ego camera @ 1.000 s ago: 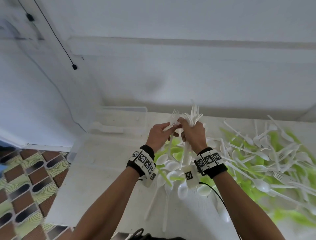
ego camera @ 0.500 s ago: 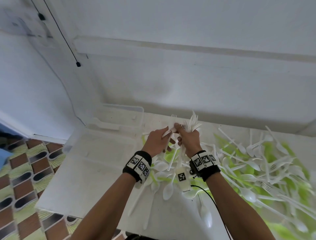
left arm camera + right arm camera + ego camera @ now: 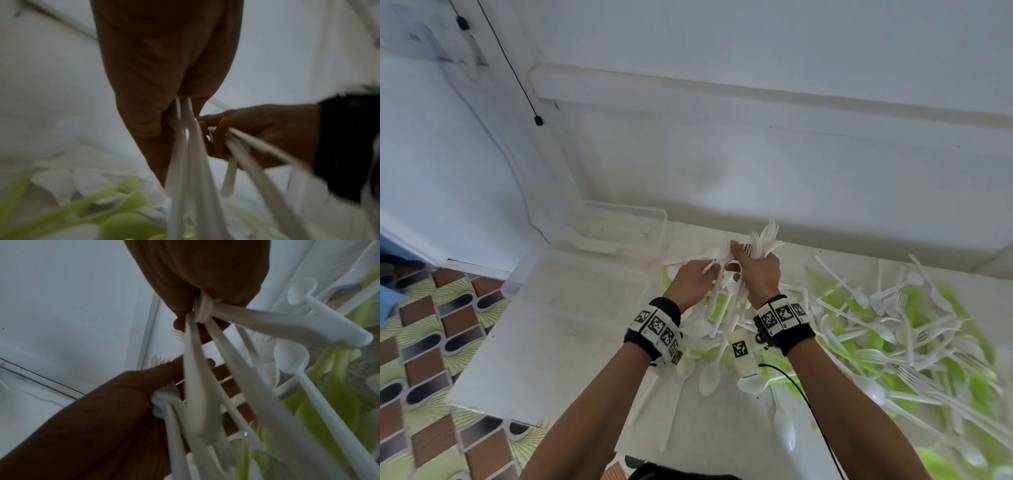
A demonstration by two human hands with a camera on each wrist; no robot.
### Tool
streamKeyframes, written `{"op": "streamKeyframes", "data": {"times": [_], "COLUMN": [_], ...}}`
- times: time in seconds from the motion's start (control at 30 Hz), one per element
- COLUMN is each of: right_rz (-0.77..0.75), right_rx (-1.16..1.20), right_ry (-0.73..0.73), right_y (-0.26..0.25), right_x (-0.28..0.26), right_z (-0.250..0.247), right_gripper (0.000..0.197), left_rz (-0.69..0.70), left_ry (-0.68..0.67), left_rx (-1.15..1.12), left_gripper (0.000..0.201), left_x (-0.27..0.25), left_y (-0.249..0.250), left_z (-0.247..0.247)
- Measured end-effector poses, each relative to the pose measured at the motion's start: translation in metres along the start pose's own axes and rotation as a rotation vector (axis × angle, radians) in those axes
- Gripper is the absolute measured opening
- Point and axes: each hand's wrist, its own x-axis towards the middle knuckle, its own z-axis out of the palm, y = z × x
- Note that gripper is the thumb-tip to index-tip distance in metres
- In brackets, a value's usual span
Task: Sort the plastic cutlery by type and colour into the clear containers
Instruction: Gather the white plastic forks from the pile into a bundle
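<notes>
My right hand (image 3: 743,262) grips a bundle of white forks (image 3: 765,240) by the handles, tines fanned upward. My left hand (image 3: 709,270) sits right against it and holds a few more white forks (image 3: 717,255). Both hands hover over the left end of a pile of white and green cutlery (image 3: 893,329). In the left wrist view my left hand (image 3: 176,104) pinches white handles (image 3: 185,146). The right wrist view shows my right hand (image 3: 197,309) clenched round its white handles (image 3: 257,318). Two clear containers (image 3: 619,222) stand at the back left.
The nearer clear container (image 3: 571,287) lies flat, left of my hands. The white table (image 3: 551,359) ends at a front left edge above a patterned tile floor (image 3: 431,359). A white wall rises close behind. A black cable (image 3: 808,404) runs along my right forearm.
Both hands keep their hold on the white forks and stay pressed together over the pile. They sit a little lower over the table, and my view has tilted up.
</notes>
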Motion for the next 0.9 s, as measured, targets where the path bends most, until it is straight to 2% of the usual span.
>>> {"op": "streamKeyframes", "data": {"times": [0.07, 0.13, 0.2, 0.3, 0.5, 0.6, 0.7, 0.77, 0.9], "right_rz": [0.001, -0.002, 0.002, 0.058, 0.036, 0.027, 0.027, 0.028, -0.078], "right_rx": [-0.005, -0.025, 0.002, 0.092, 0.127, 0.058, 0.037, 0.062, -0.082], "right_ry": [0.008, 0.031, 0.024, -0.031, -0.117, -0.122, -0.093, -0.039, -0.036], "right_y": [0.002, 0.004, 0.004, 0.005, 0.001, 0.001, -0.002, -0.008, -0.022], "right_x": [-0.002, -0.001, 0.000, 0.001, -0.001, 0.002, 0.003, 0.009, 0.013], "right_z": [0.000, -0.001, -0.001, -0.002, -0.002, -0.002, 0.001, 0.000, -0.006], "right_gripper": [0.036, 0.039, 0.037, 0.046, 0.033, 0.030, 0.019, 0.015, 0.019], "left_rz": [-0.105, -0.119, -0.110, -0.107, -0.124, -0.073, -0.091, -0.126, -0.129], "left_ry": [-0.058, -0.090, -0.109, -0.110, -0.078, -0.092, -0.133, -0.088, 0.142], "left_rx": [-0.256, -0.344, -0.361, -0.359, -0.372, -0.303, -0.391, -0.477, -0.614], "left_gripper": [0.032, 0.029, 0.029, 0.032, 0.029, 0.033, 0.033, 0.037, 0.032], "left_x": [-0.002, -0.003, -0.003, 0.000, 0.010, 0.011, 0.011, 0.014, 0.024], "left_y": [0.003, 0.006, 0.008, 0.011, 0.006, 0.002, 0.001, -0.002, -0.008], "left_z": [0.001, 0.000, -0.001, -0.003, -0.005, -0.006, -0.009, -0.014, -0.031]}}
